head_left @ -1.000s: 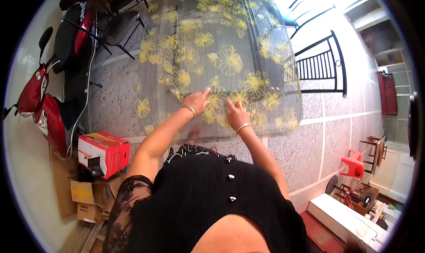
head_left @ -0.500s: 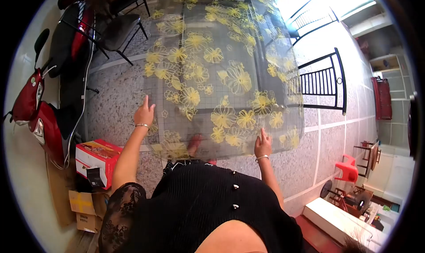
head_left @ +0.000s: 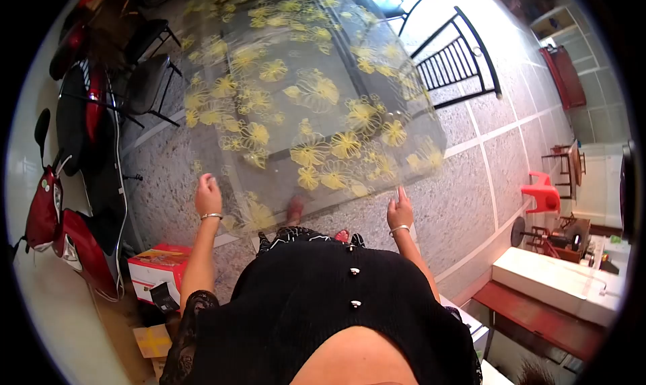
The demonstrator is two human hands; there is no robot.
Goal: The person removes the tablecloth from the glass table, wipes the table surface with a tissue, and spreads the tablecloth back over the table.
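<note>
1. Head view: both arms reach forward; left hand [head_left: 208, 195] at 9 o'clock grips the edge of one clear plastic sheet printed with yellow flowers [head_left: 303, 102].
2. Right hand [head_left: 400, 213] at 3 o'clock touches its near edge, fingers extended, released.
3. Sheet covers the tabletop.

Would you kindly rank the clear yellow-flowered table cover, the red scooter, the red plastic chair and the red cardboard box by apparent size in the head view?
1. Clear yellow-flowered table cover
2. Red scooter
3. Red cardboard box
4. Red plastic chair, though it stands farther off, so that is unsure.
</note>
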